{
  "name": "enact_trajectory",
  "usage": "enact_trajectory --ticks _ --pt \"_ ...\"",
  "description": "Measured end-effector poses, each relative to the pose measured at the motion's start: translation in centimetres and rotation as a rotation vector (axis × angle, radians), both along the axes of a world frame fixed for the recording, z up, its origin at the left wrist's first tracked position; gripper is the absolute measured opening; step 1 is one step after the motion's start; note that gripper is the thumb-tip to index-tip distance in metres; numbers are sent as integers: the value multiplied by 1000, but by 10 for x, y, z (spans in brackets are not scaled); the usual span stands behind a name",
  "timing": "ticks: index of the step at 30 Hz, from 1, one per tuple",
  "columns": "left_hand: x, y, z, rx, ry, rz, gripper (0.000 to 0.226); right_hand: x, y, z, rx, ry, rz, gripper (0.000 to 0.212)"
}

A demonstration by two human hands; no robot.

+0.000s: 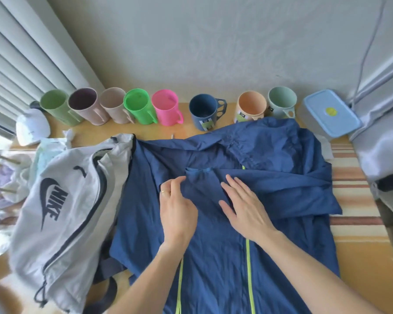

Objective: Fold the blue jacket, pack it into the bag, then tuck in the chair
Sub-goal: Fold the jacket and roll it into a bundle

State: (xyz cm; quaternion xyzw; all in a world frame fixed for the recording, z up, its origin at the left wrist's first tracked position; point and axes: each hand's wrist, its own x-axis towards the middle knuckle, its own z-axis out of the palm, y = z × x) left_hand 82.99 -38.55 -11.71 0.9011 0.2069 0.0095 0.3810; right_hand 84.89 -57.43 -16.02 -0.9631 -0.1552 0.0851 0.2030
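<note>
Left hand (177, 207): palm down over the middle of the blue jacket (270, 223), forearm coming in from the lower centre. Thumb and forefinger curl together at a fold of cloth just below the hanging loop (197, 170); whether cloth is actually nipped between them cannot be told. A ring sits on one finger.

Right hand (243, 207): just beside the left hand, flat, fingers spread and released, pressing on the jacket with fingertips aimed up and to the left. Nothing gripped.

Jacket: lies spread on the wooden table (145, 134), under both hands. Long axis runs from the near edge toward the far wall, collar end away from the person. Two yellow-green zipper lines (249, 268) run along that axis below the wrists. A sleeve is folded across beyond the right hand, out toward the striped cloth (354, 177).

Room: to the outside of the left hand the grey bag (61, 211) lies touching the jacket's edge, its dark zipper (93, 205) running lengthwise; whether it is undone cannot be told. Beyond both hands a row of cups (145, 107) stands along the wall; the jacket's far edge reaches the blue cup (204, 112) and the orange cup (251, 107). A lidded box (329, 112) stands beyond the right hand, at the far corner. Bare table shows only as a narrow strip between jacket and cups.
</note>
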Motion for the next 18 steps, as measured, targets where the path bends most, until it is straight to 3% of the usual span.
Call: enact_trajectory --ticks 3,6,8,10,12,14,16,18 --pt "-32 32 5 410 -19 -220 59 19 55 8 246 115 -260 79" --pt "-62 65 1 605 273 -359 94 34 87 8 333 239 -401 72" --pt "-73 80 -3 646 436 -414 106 35 96 10 382 49 -370 55" --pt "-78 91 -8 662 449 -428 79 27 101 14 370 -173 -143 47" --pt "-77 99 -4 618 383 -362 44 10 100 12 230 -169 177 38" --pt "-75 106 8 472 305 -218 16 -6 95 8 0 35 369 43" --pt "-67 111 27 242 260 -36 4 -19 93 7 15 129 319 47" --pt "-57 116 52 -65 181 175 12 -29 102 33 300 243 60 44"
